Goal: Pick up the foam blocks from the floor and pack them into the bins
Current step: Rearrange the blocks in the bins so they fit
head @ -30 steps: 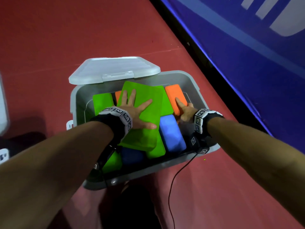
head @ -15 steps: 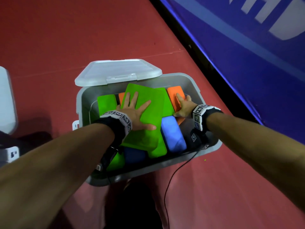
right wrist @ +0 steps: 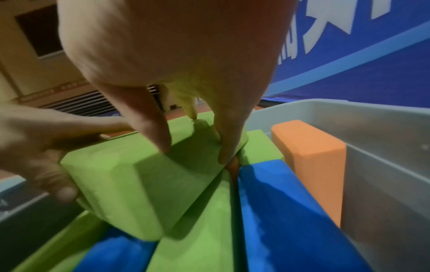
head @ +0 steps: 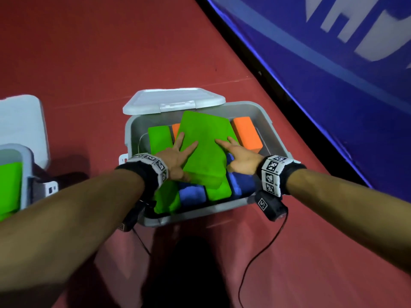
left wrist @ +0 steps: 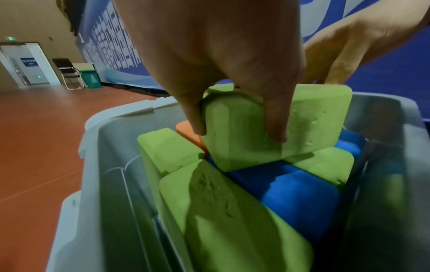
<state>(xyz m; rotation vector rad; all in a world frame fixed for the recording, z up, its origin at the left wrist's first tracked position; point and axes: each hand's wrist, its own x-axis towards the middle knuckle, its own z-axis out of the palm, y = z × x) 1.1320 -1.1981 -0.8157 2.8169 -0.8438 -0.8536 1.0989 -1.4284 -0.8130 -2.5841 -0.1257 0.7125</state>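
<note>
The top green block (head: 205, 150) lies flat but skewed on the packed layer inside the grey bin (head: 265, 121), at the centre of the head view. Its long axis runs from the lower centre of the frame toward the upper centre, leaning a little left at the far end, so it sits crooked against the blocks beneath, which run nearly the same way.

Both hands are on it. The left hand (head: 175, 157) sits at the block's lower left corner: in the left wrist view 2 fingers curl down over the near face while others spread on top, so it holds the block. The right hand (head: 241, 160) has straight fingers resting on the top face along the right edge; it grips nothing I can see.

Below the block lie other green blocks (left wrist: 218, 208), blue blocks (right wrist: 279, 202) and an orange block (head: 246, 134) standing along the bin's right wall. The lid (head: 173, 100) is propped open at the far rim. A 2nd bin (head: 24, 156) with green foam shows at the left edge of the frame, on the red floor (head: 89, 52).

The coming move probably turns on that skew: with 1 hand at each long side, equally near, the block can be twisted to line up and then pressed level.
</note>
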